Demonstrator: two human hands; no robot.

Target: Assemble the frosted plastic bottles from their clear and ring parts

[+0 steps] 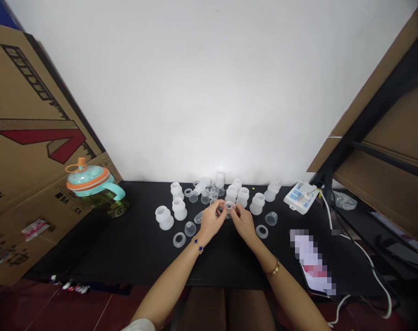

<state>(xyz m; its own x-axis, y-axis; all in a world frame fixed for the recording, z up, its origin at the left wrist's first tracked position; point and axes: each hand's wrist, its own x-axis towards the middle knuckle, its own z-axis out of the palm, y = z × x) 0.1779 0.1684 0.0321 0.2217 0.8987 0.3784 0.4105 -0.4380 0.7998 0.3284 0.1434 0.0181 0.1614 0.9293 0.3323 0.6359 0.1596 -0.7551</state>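
My left hand (211, 221) and my right hand (243, 223) meet over the middle of the black table. Between their fingertips is a small clear plastic ring (230, 205), pinched from both sides. Its finer shape is too small to make out. Around the hands stand several white bottles with narrowed waists, among them one at the left (164, 218) and one at the right (257, 203). A clear dome cap (190, 228) and a translucent collar ring (179, 239) lie left of my left hand. Right of my right hand are another dome cap (271, 218) and collar ring (261, 231).
A large teal and orange drink jug (94, 188) stands at the left against a cardboard box (32, 138). On the right lie a white power strip (301, 197), its cable (367, 262) and a phone (312, 262). A white wall (215, 101) bounds the table behind.
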